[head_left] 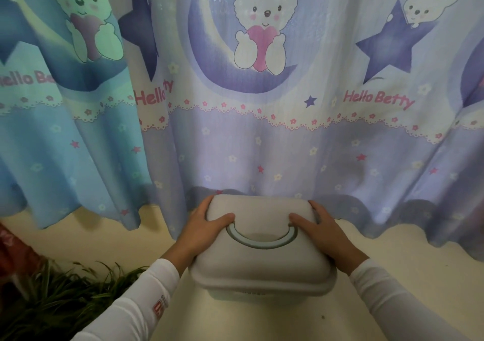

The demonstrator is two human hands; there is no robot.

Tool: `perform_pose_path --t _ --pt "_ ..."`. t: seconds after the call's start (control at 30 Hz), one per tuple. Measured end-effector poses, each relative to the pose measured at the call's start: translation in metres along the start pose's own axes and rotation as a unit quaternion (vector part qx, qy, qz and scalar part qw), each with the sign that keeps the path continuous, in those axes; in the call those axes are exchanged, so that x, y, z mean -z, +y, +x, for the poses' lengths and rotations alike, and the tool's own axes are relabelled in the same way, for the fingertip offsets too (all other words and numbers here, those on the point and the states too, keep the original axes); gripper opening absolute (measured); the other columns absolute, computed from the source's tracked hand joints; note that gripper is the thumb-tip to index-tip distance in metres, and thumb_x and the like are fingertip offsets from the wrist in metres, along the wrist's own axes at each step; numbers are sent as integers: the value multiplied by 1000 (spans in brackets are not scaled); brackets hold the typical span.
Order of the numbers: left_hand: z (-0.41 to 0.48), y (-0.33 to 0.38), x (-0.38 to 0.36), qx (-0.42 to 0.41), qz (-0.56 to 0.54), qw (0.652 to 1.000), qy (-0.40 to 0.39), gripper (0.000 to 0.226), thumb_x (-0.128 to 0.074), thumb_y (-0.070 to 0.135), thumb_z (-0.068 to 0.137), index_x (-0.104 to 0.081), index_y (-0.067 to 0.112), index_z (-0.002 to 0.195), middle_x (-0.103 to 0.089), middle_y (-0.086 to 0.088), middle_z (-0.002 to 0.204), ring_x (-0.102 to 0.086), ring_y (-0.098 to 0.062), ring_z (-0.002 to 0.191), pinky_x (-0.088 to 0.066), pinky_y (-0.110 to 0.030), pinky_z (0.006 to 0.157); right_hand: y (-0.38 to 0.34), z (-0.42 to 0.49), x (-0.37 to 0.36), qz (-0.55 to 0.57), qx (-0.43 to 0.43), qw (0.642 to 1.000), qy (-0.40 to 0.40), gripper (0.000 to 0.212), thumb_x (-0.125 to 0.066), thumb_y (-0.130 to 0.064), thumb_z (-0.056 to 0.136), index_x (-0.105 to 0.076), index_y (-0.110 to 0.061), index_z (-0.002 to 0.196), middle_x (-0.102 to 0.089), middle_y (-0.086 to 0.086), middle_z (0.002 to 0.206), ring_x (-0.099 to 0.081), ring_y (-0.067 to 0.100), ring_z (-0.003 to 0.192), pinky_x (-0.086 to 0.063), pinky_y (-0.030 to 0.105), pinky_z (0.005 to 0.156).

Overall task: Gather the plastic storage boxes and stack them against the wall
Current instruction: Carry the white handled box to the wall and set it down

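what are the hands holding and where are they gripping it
The storage box, gripped by its lid's two sides: left hand and right hand, thumbs on top beside the handle.

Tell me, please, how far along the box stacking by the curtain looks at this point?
Done: one lidded storage box has reached the foot of the curtain. In hand: the left hand and right hand grip its lid's two sides, thumbs on top by the handle. Whether it rests on the floor or another box is unclear. Left: no other boxes are in view, so the gathering cannot be judged.
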State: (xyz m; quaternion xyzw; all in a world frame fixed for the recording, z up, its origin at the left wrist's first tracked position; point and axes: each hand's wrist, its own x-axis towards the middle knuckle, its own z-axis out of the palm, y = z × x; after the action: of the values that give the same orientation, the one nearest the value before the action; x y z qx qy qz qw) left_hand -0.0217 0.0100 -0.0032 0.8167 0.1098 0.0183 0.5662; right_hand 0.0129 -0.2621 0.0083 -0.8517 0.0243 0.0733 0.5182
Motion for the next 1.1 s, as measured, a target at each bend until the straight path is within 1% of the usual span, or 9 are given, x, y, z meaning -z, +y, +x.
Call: perform_pose_path --t 0.2,0.33,0.43,0.5,0.63,0.8,0.93,1.03,1.1 --pt "-8 1 18 -7 3 1000 -3 50 -67 48 86 -37 53 126 -47 -2 137 -50 -23 114 -45 -37 89 -13 -7 -12 -5 7 1000 3 79 -65 -57 78 -31 -32 144 -42 6 143 -49 27 117 -44 49 99" --pt "-11 -4 32 4 7 1000 11 64 -66 52 84 -34 47 139 -44 -5 144 -49 -26 118 -46 -44 99 -22 -13 -22 -15 4 1000 3 81 -64 -59 78 -29 -32 146 -39 7 145 -48 29 120 -44 51 100" --pt "-14 -10 44 17 26 999 12 72 -63 57 85 -27 46 146 -39 -5 148 -47 -30 124 -44 -51 103 -29 -19 -32 -18 8 1000 3 80 -63 -60 79 -27 -32 145 -38 6 145 -48 26 116 -47 43 93" --pt "-17 -13 52 17 26 999 16 76 -62 57 85 -24 42 149 -38 -6 149 -45 -29 124 -45 -50 102 -32 -22 -39 -15 17 1000 3 79 -63 -59 79 -28 -32 145 -38 5 145 -47 23 111 -45 36 86" --pt "-24 -18 69 14 21 999 29 77 -63 57 84 -25 42 149 -39 -5 149 -48 -29 122 -46 -46 101 -41 -26 -52 -11 30 999 0 79 -65 -57 79 -30 -32 145 -40 3 143 -48 22 108 -43 34 82" --pt "-37 -21 85 14 10 998 55 78 -65 57 83 -26 42 149 -39 -3 151 -45 -21 115 -40 -35 92 -51 -26 -64 -27 30 999 -30 78 -61 -61 79 -27 -34 144 -40 4 143 -49 25 109 -48 39 84" --pt "-51 -23 96 18 2 994 104 82 -71 54 79 -31 37 150 -41 2 151 -46 -19 126 -34 -28 96 -58 -24 -72 -36 53 996 -59 79 -60 -62 79 -26 -35 145 -39 4 145 -48 25 112 -48 43 90" --pt "-72 -27 105 24 -5 989 142 81 -72 52 78 -35 34 148 -42 4 149 -45 -10 117 -33 -25 95 -67 -25 -82 -36 69 992 -100 79 -61 -62 79 -27 -35 144 -38 5 145 -47 29 118 -46 49 97" --pt "-86 -30 111 37 -12 986 161 83 -73 52 77 -35 33 149 -41 4 150 -45 -10 119 -36 -26 97 -72 -27 -89 -30 77 989 -125 79 -63 -60 79 -28 -33 145 -38 5 145 -47 30 119 -45 49 97"
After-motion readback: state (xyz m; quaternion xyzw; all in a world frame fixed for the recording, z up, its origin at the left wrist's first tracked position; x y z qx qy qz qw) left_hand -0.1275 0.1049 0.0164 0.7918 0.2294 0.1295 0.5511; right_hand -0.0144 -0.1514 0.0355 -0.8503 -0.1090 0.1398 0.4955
